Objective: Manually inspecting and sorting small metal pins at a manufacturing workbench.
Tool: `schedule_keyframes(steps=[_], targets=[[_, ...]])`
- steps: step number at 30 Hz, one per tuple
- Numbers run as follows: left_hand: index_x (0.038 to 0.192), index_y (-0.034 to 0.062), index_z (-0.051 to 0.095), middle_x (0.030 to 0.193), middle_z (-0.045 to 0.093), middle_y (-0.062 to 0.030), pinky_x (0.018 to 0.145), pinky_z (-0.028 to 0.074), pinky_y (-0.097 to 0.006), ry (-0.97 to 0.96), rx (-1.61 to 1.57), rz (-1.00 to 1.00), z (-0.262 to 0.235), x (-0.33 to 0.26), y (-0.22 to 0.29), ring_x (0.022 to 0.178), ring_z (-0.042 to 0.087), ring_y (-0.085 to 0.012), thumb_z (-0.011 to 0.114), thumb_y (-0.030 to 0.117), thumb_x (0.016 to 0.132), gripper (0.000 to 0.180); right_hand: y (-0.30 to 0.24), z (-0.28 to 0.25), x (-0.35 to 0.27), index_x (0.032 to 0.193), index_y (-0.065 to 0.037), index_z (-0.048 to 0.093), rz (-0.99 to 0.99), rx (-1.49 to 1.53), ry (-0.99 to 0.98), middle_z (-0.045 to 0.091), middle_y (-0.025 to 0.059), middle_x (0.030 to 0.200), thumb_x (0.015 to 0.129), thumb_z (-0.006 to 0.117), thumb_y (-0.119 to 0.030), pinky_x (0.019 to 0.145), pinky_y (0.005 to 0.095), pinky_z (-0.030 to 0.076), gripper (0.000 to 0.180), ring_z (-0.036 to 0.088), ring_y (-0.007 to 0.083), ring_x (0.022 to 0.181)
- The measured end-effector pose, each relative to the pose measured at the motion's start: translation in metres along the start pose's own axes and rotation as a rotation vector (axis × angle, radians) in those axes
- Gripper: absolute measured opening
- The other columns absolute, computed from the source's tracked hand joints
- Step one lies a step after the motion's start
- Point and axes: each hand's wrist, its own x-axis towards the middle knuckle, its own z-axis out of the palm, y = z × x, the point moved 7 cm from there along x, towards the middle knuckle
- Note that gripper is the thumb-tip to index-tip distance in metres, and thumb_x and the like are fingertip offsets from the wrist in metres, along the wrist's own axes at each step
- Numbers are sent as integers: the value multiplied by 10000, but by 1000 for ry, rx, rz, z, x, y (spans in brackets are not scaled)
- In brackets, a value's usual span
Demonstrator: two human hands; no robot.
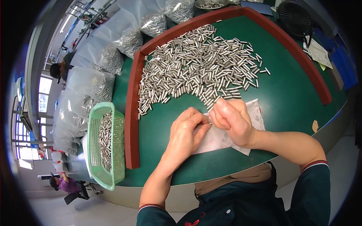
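Observation:
A large pile of short metal pins (196, 64) spreads over the green table (162, 120). At its near edge my two hands meet over a white cloth (213, 142). My left hand (184, 132) is closed in a pinch, and a small sliver of metal, seemingly a metal pin (210, 123), shows at its fingertips. Right beside it, my right hand (235, 122) is curled into a fist with the thumb on top. Whatever its fingers hold is hidden.
A dark red rail (132, 124) frames the pile. Left of it stands a green plastic basket (118, 150) of pins. Clear bags (107, 60) filled with pins line the far left side. A black fan (294, 19) and papers (318, 52) sit at the far right. Other people are in the background.

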Motion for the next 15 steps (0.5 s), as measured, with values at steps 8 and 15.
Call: schedule_keyframes(steps=[8, 15], targets=[[992, -6, 538, 796, 582, -61, 631, 460, -205, -132, -1317, -466, 9, -2, -48, 667, 537, -85, 508, 99, 850, 179, 1, -5, 1, 491, -99, 260, 61, -57, 8, 254, -13, 427, 914, 298, -247, 438, 253, 227, 450, 218, 95, 412], [1012, -35, 524, 804, 584, -72, 648, 471, -208, -108, -1381, -539, 7, -1, -55, 674, 543, -85, 514, 99, 843, 216, 1, -4, 4, 483, -98, 253, 67, -29, 3, 242, -17, 420, 912, 306, -236, 431, 256, 213, 454, 205, 91, 401]])
